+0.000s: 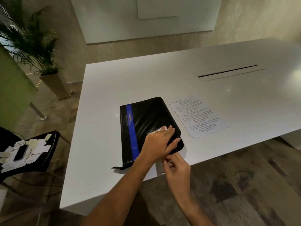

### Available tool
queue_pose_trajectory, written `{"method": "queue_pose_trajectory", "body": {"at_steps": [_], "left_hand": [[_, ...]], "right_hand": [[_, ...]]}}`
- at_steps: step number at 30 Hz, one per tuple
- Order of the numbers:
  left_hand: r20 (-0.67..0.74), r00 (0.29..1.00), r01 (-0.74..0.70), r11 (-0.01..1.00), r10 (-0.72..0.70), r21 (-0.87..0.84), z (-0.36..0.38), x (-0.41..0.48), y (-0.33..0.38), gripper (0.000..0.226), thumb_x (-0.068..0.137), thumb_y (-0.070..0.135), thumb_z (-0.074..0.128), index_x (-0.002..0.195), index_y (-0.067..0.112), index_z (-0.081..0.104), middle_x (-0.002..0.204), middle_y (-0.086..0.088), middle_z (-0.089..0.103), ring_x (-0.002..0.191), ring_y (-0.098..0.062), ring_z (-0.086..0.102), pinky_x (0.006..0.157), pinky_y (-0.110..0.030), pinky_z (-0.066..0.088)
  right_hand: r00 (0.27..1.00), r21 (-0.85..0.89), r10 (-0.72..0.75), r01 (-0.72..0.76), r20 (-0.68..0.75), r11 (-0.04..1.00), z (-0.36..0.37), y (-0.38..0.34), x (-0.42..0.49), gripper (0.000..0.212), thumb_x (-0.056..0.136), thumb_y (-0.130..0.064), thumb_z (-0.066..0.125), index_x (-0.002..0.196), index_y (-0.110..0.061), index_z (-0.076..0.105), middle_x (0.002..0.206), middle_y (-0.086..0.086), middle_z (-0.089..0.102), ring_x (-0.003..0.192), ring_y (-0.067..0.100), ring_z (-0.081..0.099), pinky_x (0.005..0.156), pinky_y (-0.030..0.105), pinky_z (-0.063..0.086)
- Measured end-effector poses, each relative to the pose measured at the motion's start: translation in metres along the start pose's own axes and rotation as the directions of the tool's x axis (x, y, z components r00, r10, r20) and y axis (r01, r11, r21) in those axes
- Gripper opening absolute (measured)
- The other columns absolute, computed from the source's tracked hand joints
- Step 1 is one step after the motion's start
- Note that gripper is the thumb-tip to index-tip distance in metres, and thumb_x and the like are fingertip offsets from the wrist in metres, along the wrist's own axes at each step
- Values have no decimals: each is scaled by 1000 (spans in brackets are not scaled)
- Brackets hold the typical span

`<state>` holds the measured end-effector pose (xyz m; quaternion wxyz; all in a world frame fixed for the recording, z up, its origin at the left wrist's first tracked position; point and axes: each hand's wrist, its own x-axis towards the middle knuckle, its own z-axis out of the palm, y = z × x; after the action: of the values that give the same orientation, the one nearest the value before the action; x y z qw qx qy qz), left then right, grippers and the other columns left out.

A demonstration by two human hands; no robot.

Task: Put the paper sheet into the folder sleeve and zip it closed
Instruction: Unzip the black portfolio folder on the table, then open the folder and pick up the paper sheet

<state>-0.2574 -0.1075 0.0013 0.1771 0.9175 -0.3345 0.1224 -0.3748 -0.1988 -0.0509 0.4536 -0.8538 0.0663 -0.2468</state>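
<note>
The right hand (176, 167) hovers at the table's (101, 88) near edge, fingers pinched together at the folder's near corner (what they grip is hidden). The left hand (158, 143) lies flat on the folder (145, 121), fingers spread narrow, thumb hooked over its right edge. The folder is black with a blue stripe, closed, lying flat. Just beyond to its right lies the paper sheet (199, 117), covered in writing.

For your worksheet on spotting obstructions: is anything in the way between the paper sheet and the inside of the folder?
Yes: the black folder itself lies shut. The left hand presses flat on its cover while the right hand works at its near corner. The paper sheet lies beside it on the table, untouched.
</note>
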Motion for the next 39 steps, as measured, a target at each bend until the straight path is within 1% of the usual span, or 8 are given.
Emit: {"method": "queue_pose_trajectory", "body": {"at_steps": [6,11,20,23,25,28,34,39], "left_hand": [[-128,992,-24,997,15,-68,-3,4,0,65,112,55,38,143,9,70,145,-8,72,134,-27,70,97,-43,65],[-281,960,-46,988,3,-148,-10,11,0,55,112,48,48,138,7,74,135,-9,78,124,-25,75,88,-40,67],[-506,848,-102,887,-158,-449,-38,-1,-10,58,114,47,50,147,1,65,142,-12,73,119,-28,78,94,-38,66],[-545,813,-139,841,-205,-523,-53,-8,-17,59,114,46,50,146,-1,65,143,-14,72,117,-26,78,98,-27,63],[-565,783,-141,812,-259,-567,-63,-15,-23,57,114,43,51,148,0,64,142,-11,73,107,-20,79,92,-18,59],[-599,730,-163,769,-328,-619,-74,-27,-33,49,112,33,53,149,2,61,146,-4,71,122,-4,73,94,-24,63],[-671,642,-161,791,-370,-591,-92,-55,-54,49,116,45,42,154,16,53,155,-1,63,118,-30,76,92,-30,65],[-738,558,-111,847,-379,-519,-101,-76,-76,46,111,20,39,147,-4,54,150,-15,64,114,7,66,95,-9,52]], "right_hand": [[1000,0,0,0,5,1000,20,-4,-12,18,89,4,87,98,-10,80,91,-3,76,80,2,71,74,13,59],[999,24,-16,15,52,1000,43,-14,-23,23,89,0,89,110,-7,84,105,2,83,97,11,79,88,28,68],[990,47,33,-40,137,998,69,-24,-30,15,93,-8,87,107,-11,86,107,-3,83,94,9,77,87,29,68],[985,6,39,-41,168,999,70,-25,-29,15,89,-7,89,101,-15,87,106,-5,83,93,10,77,88,27,65],[978,-31,44,-38,204,999,72,-27,-30,16,88,-9,88,101,-18,87,106,-7,83,94,10,76,88,26,64],[967,-73,8,11,254,997,75,-31,-32,14,89,-21,83,103,-21,87,109,-10,83,92,8,74,85,25,64],[936,-180,-75,145,345,973,83,-36,-36,20,84,-28,87,103,-25,82,104,-9,82,86,13,77,80,30,67],[908,-141,-145,215,393,966,81,-39,-23,10,91,-34,78,99,-28,75,99,-16,71,82,4,69,70,26,61]]}}
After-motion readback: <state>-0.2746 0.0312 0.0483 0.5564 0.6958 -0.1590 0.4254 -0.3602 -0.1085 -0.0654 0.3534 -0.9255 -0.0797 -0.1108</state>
